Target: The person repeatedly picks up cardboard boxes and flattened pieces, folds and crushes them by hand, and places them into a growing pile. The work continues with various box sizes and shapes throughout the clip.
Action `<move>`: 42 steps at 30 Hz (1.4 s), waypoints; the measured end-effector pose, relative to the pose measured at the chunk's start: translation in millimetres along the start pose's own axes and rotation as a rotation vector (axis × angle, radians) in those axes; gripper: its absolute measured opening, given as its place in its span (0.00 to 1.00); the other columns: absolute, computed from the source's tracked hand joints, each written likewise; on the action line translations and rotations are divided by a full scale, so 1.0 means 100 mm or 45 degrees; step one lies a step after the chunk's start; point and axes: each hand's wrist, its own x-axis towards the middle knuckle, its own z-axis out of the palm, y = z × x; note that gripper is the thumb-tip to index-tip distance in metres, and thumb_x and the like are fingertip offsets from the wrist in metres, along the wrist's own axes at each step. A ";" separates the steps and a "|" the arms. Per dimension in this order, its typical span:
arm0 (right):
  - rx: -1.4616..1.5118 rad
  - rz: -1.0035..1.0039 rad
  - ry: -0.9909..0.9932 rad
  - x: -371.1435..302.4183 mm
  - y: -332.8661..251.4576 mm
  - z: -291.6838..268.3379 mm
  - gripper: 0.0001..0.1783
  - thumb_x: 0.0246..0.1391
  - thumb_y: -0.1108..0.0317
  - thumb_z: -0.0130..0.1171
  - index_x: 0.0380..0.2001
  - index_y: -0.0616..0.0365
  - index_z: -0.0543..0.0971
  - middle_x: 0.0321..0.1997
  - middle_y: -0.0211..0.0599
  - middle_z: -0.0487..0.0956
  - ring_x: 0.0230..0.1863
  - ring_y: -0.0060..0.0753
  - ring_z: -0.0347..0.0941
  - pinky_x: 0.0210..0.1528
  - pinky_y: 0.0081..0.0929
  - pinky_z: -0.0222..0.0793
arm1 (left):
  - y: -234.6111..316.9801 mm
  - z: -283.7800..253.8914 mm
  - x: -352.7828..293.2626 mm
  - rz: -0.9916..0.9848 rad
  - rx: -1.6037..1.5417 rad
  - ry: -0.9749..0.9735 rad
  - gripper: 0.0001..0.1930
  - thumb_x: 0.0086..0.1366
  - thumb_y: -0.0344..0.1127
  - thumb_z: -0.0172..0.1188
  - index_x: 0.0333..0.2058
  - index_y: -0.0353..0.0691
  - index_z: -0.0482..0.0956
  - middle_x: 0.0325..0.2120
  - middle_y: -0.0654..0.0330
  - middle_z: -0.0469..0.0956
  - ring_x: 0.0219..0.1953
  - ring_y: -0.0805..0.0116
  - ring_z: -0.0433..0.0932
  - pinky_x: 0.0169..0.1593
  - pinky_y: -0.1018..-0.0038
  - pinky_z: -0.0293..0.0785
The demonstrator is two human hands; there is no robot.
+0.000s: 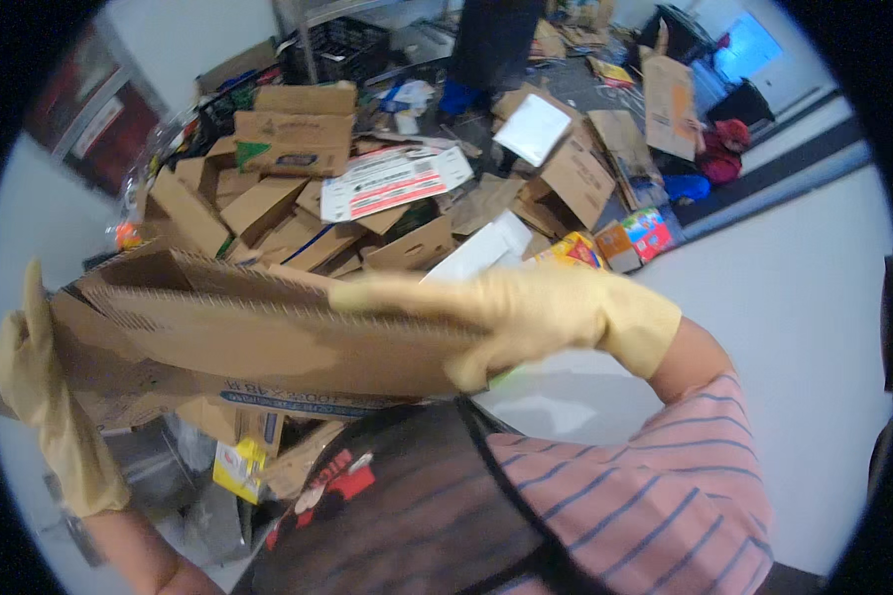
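A large brown cardboard box (288, 342), partly flattened, spans the space in front of my body. Its upper side gapes open, and printing runs along its lower part. My left hand (32, 372), in a yellow rubber glove, grips the box's left end with one finger pointing up. Wearing the same kind of glove, my right hand (536, 312) clasps the right end, fingers along the top edge and thumb lower down. The right glove is slightly blurred.
Beyond the box lies a heap of cardboard boxes (298, 228), with a white and red printed carton (397, 180) on it. A black crate (339, 50) stands at the back left. A white wall (794, 327) borders the right side. Below my box sits a yellow packet (240, 468).
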 end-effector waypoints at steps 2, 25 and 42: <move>0.367 0.118 0.216 -0.07 0.01 -0.26 0.60 0.49 0.84 0.70 0.85 0.53 0.59 0.75 0.50 0.77 0.71 0.43 0.78 0.67 0.38 0.77 | 0.15 0.15 0.19 0.055 -0.032 0.109 0.23 0.75 0.47 0.72 0.62 0.42 0.85 0.43 0.53 0.84 0.41 0.60 0.80 0.48 0.63 0.77; 0.758 1.053 2.182 -3.60 3.44 -1.59 0.25 0.63 0.45 0.76 0.50 0.52 0.83 0.40 0.29 0.81 0.39 0.31 0.76 0.41 0.37 0.77 | 1.52 0.51 -2.68 -0.793 -0.751 -1.484 0.30 0.72 0.50 0.71 0.66 0.41 0.82 0.64 0.45 0.82 0.69 0.45 0.77 0.74 0.57 0.70; 0.756 1.109 0.260 2.74 4.13 2.84 0.41 0.66 0.46 0.71 0.72 0.63 0.76 0.69 0.46 0.82 0.69 0.38 0.76 0.71 0.38 0.70 | 1.69 -0.39 -5.30 -2.206 -1.576 -1.702 0.18 0.80 0.44 0.60 0.55 0.35 0.85 0.50 0.59 0.85 0.55 0.70 0.79 0.56 0.70 0.76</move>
